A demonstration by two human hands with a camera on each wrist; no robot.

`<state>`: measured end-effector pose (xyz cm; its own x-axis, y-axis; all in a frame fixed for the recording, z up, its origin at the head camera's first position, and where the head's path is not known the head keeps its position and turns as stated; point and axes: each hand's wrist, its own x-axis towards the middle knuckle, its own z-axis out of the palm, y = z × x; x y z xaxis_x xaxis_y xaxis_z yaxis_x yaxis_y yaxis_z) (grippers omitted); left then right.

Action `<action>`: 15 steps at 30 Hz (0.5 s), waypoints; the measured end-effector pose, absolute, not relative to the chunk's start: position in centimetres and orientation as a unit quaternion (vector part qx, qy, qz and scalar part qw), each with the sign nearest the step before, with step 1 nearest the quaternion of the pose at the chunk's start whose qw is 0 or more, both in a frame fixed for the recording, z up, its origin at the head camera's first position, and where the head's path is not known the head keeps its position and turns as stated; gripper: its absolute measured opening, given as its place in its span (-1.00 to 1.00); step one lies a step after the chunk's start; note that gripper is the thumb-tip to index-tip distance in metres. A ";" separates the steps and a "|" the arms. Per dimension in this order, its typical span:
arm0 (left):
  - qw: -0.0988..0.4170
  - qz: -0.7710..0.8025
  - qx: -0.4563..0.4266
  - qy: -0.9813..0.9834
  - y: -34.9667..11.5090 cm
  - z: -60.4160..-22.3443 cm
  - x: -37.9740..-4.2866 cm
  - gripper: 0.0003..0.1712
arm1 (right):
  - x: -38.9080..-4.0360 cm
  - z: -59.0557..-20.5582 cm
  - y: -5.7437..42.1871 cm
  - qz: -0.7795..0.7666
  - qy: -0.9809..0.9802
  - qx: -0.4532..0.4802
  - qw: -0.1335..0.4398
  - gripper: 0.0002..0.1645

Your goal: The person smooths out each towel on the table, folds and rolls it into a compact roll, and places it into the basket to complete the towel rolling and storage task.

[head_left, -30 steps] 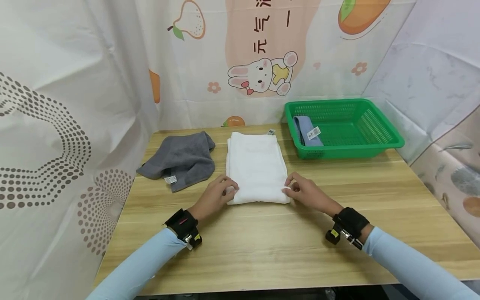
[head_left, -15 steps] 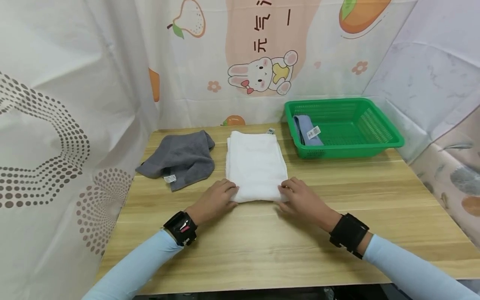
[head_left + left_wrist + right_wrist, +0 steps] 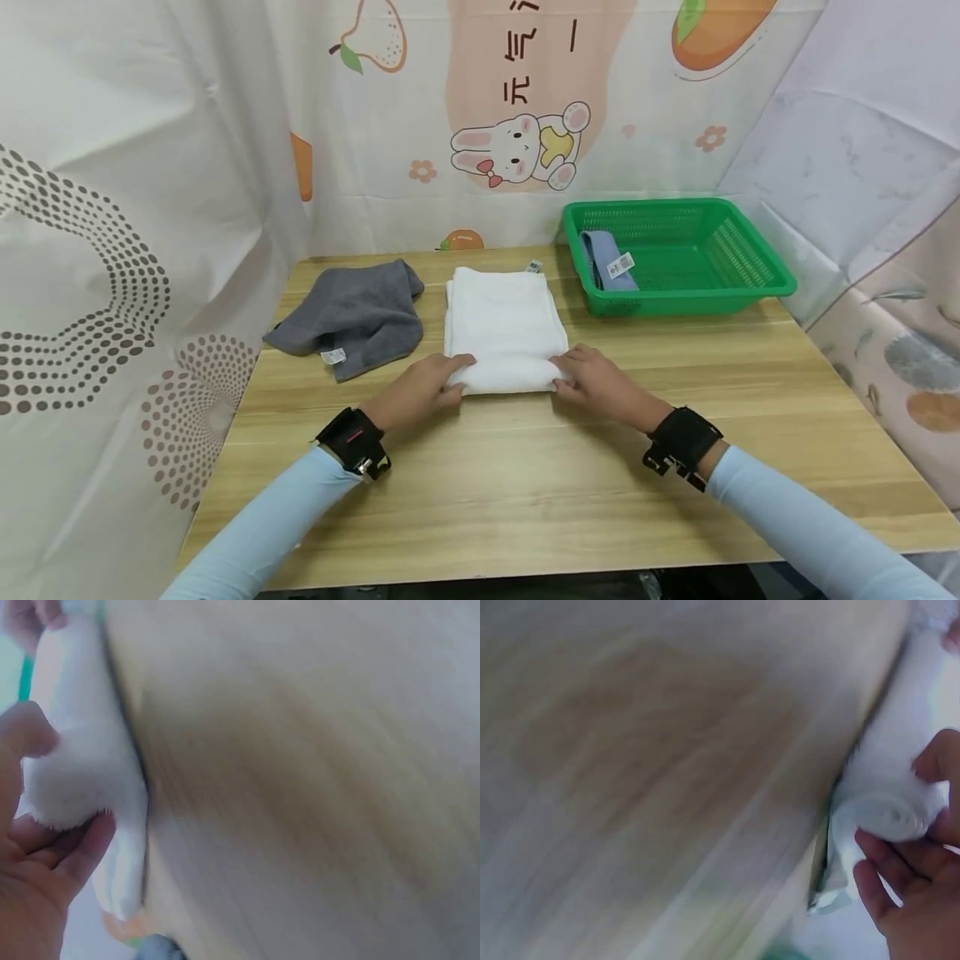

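The left hand [image 3: 416, 392] and right hand [image 3: 606, 388] grip both ends of the rolled edge [image 3: 508, 376] of the white towel [image 3: 502, 310], which could become crooked if one hand turns faster.

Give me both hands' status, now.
Left hand: holding the white towel at its roll's left end.
Right hand: holding the same towel at its roll's right end.

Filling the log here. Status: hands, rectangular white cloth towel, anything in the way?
Left hand, right hand: gripping rectangular white cloth towel, one at each end of its roll. Near part rolled, far part flat. No obstacle seen on flat part.
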<state>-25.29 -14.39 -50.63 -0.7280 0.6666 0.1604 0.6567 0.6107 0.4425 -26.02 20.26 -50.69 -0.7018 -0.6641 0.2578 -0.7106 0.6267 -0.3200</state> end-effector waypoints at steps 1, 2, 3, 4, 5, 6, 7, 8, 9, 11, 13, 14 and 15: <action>0.027 0.263 0.357 0.896 -14.6 -50.6 -25.4 -0.49 | -26.1 -50.6 20.3 0.228 -0.903 0.363 0.029 -0.59; 0.044 0.282 0.344 0.895 -14.7 -50.7 -25.6 -0.51 | -26.3 -50.5 20.4 0.258 -0.903 0.343 -0.002 -0.60; 0.060 0.303 0.332 0.891 -14.9 -50.8 -25.7 -0.52 | -26.3 -50.4 20.5 0.286 -0.903 0.320 -0.033 -0.61; 0.071 0.323 0.323 0.887 -15.0 -50.9 -25.8 -0.54 | -26.4 -50.3 20.6 0.315 -0.899 0.298 -0.060 -0.62; 0.082 0.345 0.315 0.880 -15.1 -50.9 -25.9 -0.57 | -26.4 -50.3 20.6 0.339 -0.895 0.276 -0.084 -0.63; 0.091 0.362 0.306 0.876 -15.2 -51.0 -26.0 -0.60 | -26.4 -50.2 20.7 0.363 -0.889 0.258 -0.103 -0.64; 0.097 0.376 0.298 0.872 -15.3 -51.1 -26.1 -0.63 | -26.4 -50.1 20.8 0.386 -0.882 0.243 -0.120 -0.65; 0.101 0.390 0.290 0.868 -15.3 -51.1 -26.1 -0.66 | -26.4 -50.1 20.8 0.405 -0.875 0.229 -0.134 -0.65; 0.102 0.399 0.282 0.866 -15.3 -51.2 -26.2 -0.69 | -26.4 -50.1 20.8 0.419 -0.870 0.217 -0.143 -0.66; 0.099 0.411 0.263 0.867 -15.2 -51.3 -26.3 -0.73 | -26.5 -50.2 20.8 0.436 -0.864 0.200 -0.151 -0.67; 0.092 0.415 0.245 0.872 -15.1 -51.3 -26.3 -0.75 | -26.6 -50.3 20.7 0.442 -0.864 0.191 -0.149 -0.68; 0.085 0.414 0.238 0.874 -15.0 -51.3 -26.3 -0.77 | -26.6 -50.4 20.8 0.437 -0.868 0.187 -0.141 -0.70; 0.077 0.413 0.232 0.878 -14.9 -51.2 -26.3 -0.78 | -26.7 -50.5 20.8 0.429 -0.874 0.187 -0.128 -0.72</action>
